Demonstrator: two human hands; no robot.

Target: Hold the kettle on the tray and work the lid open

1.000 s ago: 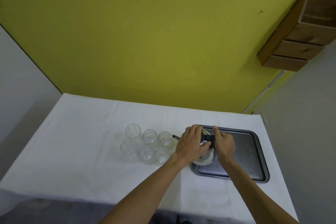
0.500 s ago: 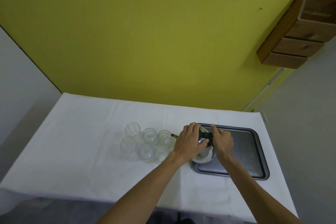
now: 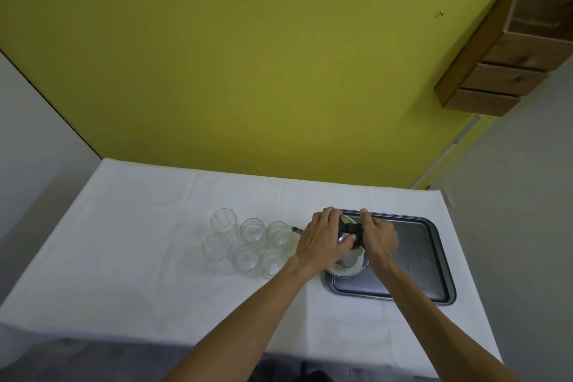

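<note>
A small shiny metal pot [image 3: 343, 238] with a black handle [image 3: 352, 229] stands over a white bowl [image 3: 352, 268] at the left end of a dark baking tray [image 3: 418, 257]. My left hand [image 3: 319, 242] curls over the pot's body and hides most of it. The thin spout tip [image 3: 295, 229] pokes out to the left of that hand. My right hand [image 3: 379, 236] grips the black handle from the right, thumb on top. What is inside the pot or the bowl is hidden.
Several clear drinking glasses [image 3: 248, 245] stand grouped just left of the pot on the white tablecloth [image 3: 139, 257]. A yellow wall rises behind the table. A wooden drawer unit [image 3: 502, 62] hangs at the upper right.
Both hands stay on the pot over the bowl; they have shifted only slightly.
</note>
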